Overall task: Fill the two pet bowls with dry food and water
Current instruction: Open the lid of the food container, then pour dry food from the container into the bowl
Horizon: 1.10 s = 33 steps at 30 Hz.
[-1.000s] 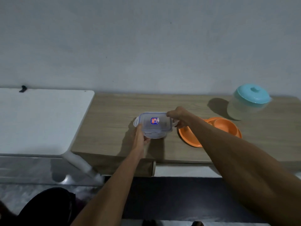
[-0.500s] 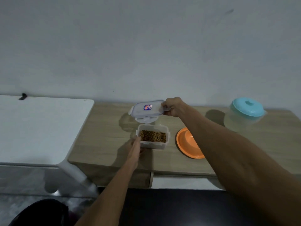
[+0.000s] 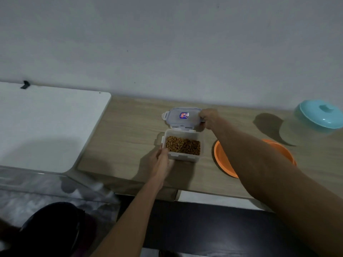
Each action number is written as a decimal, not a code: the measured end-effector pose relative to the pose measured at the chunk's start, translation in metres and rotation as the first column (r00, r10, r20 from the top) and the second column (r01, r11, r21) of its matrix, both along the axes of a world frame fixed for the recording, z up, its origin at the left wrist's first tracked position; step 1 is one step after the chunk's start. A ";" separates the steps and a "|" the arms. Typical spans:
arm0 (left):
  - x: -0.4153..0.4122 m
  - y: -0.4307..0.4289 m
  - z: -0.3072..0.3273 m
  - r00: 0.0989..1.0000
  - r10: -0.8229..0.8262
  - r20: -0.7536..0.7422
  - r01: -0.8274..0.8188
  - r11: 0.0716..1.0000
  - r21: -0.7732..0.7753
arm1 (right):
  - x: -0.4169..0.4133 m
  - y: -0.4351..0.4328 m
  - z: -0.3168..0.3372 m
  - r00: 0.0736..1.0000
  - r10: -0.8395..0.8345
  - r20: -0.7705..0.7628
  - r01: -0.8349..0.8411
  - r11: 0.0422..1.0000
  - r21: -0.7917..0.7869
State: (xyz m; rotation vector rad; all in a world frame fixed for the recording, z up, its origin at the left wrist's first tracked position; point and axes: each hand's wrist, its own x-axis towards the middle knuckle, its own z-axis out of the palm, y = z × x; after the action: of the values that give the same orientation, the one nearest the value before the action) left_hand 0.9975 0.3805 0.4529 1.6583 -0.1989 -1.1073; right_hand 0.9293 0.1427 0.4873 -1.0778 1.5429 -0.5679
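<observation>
Open tub (image 3: 182,158) of brown kibble (image 3: 183,146) near the middle of the wooden desk (image 3: 128,134), lid off. Steadied by the left hand (image 3: 161,162) at the near-left corner, fingers against the tub's left wall, thumb side hidden; how tightly closed, impossible to tell. Just behind the tub, the clear lid (image 3: 182,117) with a small blue-and-red sticker, lying flat or nearly flat on the desk, its near edge almost touching the tub's far rim. Pinched at its right end by the right hand (image 3: 208,117), fingers curled around the edge and clip. Right forearm stretched diagonally across the frame, covering the middle of the orange bowl (image 3: 221,158), which sits on the desk just right of the tub, apart from both hands. Only orange rim visible on either side of the arm; a second bowl not clearly separable. Far right, by the wall, a clear jug (image 3: 297,134) with a teal lid (image 3: 322,115), well away from both hands. White table (image 3: 46,127) to the left of the desk.
</observation>
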 end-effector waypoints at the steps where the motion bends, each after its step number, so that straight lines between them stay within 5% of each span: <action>1: 0.000 0.000 -0.002 1.000 0.000 0.015 0.000 1.000 0.001 | -0.001 0.001 -0.004 0.999 0.012 -0.036 -0.012 1.000 -0.003; 4: -0.002 0.000 -0.003 0.999 0.002 0.041 -0.003 1.000 0.020 | -0.004 0.003 -0.016 0.964 0.158 -0.215 -0.170 0.984 -0.043; 8: -0.003 0.001 0.000 0.999 0.010 0.039 -0.011 0.999 0.038 | 0.003 0.009 -0.022 0.911 0.100 -0.401 -0.167 0.977 -0.135; 14: -0.003 0.002 0.003 0.997 -0.003 0.074 0.002 1.000 0.010 | -0.005 0.011 -0.024 0.863 0.139 -0.487 -0.250 0.953 -0.172; 20: -0.005 0.010 0.016 0.995 -0.039 0.096 0.036 0.999 0.028 | -0.048 0.044 -0.008 0.950 0.074 -0.304 -0.140 0.969 -0.202; 27: -0.011 0.011 0.027 0.996 -0.021 0.085 0.019 1.000 0.017 | -0.073 0.104 -0.002 0.923 0.320 -0.216 -0.330 0.944 -0.015; 33: -0.008 0.011 0.026 0.989 -0.019 0.148 0.013 0.999 0.041 | -0.078 0.115 0.016 0.973 0.229 0.032 -0.230 0.971 0.066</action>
State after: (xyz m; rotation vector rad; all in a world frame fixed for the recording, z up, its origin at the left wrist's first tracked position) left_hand 0.9891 0.3912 0.4789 1.7792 -0.2883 -1.0057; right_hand 0.8517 0.2572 0.5034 -1.1727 1.3836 -0.3644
